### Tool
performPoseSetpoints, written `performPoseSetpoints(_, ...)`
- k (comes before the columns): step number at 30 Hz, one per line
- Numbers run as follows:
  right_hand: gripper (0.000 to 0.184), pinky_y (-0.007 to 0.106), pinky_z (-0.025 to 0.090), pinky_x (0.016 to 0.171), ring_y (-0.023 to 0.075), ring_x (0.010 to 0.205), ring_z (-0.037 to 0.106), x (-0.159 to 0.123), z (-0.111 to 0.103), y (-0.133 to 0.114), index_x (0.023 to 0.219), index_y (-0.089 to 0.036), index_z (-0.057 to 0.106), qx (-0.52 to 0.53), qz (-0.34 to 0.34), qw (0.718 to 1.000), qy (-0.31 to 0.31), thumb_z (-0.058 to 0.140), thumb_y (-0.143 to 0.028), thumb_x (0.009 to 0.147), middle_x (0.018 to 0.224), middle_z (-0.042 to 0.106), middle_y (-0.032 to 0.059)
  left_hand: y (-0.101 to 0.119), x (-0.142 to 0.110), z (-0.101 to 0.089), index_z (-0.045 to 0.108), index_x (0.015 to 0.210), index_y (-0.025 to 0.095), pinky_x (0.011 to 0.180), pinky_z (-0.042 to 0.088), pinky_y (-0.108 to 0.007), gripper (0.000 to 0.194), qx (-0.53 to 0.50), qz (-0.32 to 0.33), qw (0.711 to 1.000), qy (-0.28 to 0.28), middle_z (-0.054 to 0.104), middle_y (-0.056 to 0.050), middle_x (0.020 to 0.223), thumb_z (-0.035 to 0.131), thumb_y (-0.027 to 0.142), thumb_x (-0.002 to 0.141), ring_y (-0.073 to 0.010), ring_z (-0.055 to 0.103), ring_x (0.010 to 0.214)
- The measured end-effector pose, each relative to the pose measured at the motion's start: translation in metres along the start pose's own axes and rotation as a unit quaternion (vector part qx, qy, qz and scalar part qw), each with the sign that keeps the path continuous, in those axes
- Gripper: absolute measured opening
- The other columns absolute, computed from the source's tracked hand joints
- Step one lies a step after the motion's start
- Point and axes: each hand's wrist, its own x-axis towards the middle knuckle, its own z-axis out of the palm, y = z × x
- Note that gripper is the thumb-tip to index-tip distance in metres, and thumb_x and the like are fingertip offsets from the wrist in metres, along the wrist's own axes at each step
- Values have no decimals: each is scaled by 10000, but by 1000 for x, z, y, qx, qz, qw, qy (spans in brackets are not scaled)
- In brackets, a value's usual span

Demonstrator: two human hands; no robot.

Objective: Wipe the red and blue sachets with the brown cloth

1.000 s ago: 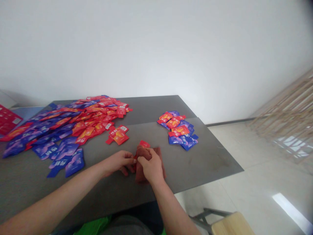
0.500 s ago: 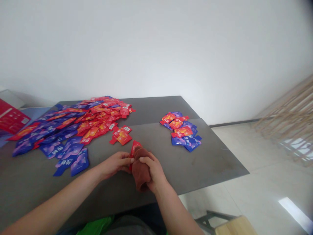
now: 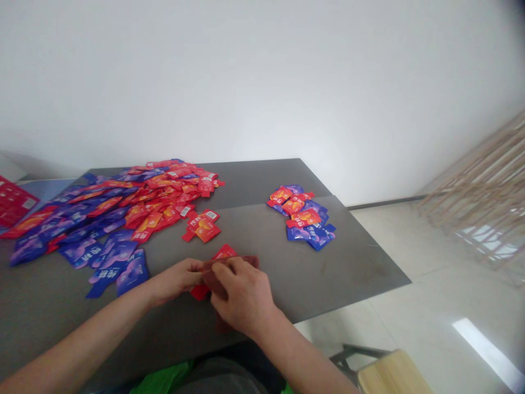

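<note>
My left hand [image 3: 176, 282] and my right hand [image 3: 241, 295] meet over a reddish-brown cloth [image 3: 232, 262] on the grey table [image 3: 348, 262]. A red sachet [image 3: 221, 253] sticks out from under the cloth, and my left fingers pinch at it. My right hand presses down on the cloth and hides most of it. A single red sachet [image 3: 202, 229] lies just beyond the hands. To the left spreads a large pile of red and blue sachets [image 3: 123, 210], and a smaller mixed pile [image 3: 302, 216] lies to the right.
A seam crosses the grey table, whose right edge drops to a tiled floor. A red printed box [image 3: 12, 202] stands beyond the far left. A wooden chair seat [image 3: 389, 375] is at the lower right, and a wooden rack [image 3: 479, 186] leans by the wall.
The cloth has gone from a bunched lump to a flatter spread. My right hand has moved left and over it, and more of the red sachet shows beside my left hand.
</note>
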Motion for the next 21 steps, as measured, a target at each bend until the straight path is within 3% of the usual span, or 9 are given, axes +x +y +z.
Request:
performPoseSetpoints(2, 191, 318, 518, 849, 211, 986, 641, 16, 18, 3, 1121, -298, 674, -85, -27, 995, -49, 616, -334, 942, 1117, 671, 42, -2, -1, 2, 735, 737, 149, 600, 438, -249, 231, -7, 20, 1000, 23, 705, -16, 680, 802, 368, 714, -152, 591, 606)
performPoseSetpoints(4, 160, 305, 507, 804, 207, 969, 640, 34, 23, 18, 1101, -292, 682, -139, 15, 988, -68, 598, -319, 967, 1093, 663, 48, -4, -2, 5, 739, 723, 150, 600, 424, -244, 221, 10, 25, 999, 36, 700, -3, 657, 787, 366, 725, -143, 577, 587)
performPoseSetpoints(8, 237, 295, 486, 790, 201, 997, 643, 49, 2, 37, 1202, -312, 674, -163, 115, 980, -15, 572, -286, 989, 1131, 657, 52, -10, -6, 7, 800, 807, 141, 631, 446, -252, 249, 31, 20, 999, 22, 777, -42, 772, 764, 383, 760, -171, 634, 657)
performPoseSetpoints(11, 252, 295, 478, 821, 194, 1021, 628, 34, -3, 18, 1211, -320, 660, -126, 56, 990, 22, 609, -302, 964, 1152, 653, 30, -16, -8, 7, 796, 804, 148, 621, 444, -244, 253, 0, 56, 998, 27, 762, -29, 745, 765, 398, 772, -162, 619, 646)
performPoseSetpoints(13, 215, 295, 474, 820, 192, 981, 621, 27, 4, 4, 1156, -314, 672, -110, -25, 993, -24, 639, -335, 945, 1107, 660, 17, -19, -8, 7, 769, 746, 156, 612, 431, -234, 238, -23, 93, 995, 35, 727, -4, 695, 776, 393, 765, -140, 583, 612)
performPoseSetpoints(15, 176, 295, 470, 815, 193, 966, 617, 31, 12, 1, 1116, -308, 687, -122, -56, 988, -72, 629, -339, 953, 1081, 664, 20, -20, -7, 7, 748, 710, 157, 611, 425, -228, 225, -29, 107, 993, 40, 709, 7, 675, 779, 374, 762, -129, 563, 599)
performPoseSetpoints(18, 206, 290, 469, 804, 196, 996, 623, 51, 7, 15, 1148, -310, 702, -159, 20, 983, -89, 579, -298, 984, 1101, 666, 39, -19, -7, 8, 772, 776, 147, 612, 429, -228, 224, -6, 84, 996, 30, 733, -9, 715, 760, 371, 790, -138, 584, 623)
performPoseSetpoints(21, 270, 282, 470, 830, 186, 1028, 627, 56, -6, 20, 1217, -322, 687, -142, 56, 987, -46, 574, -270, 978, 1139, 665, 36, -23, -8, 8, 774, 812, 139, 595, 416, -221, 246, 4, 84, 996, 19, 731, -18, 727, 754, 385, 810, -138, 584, 628)
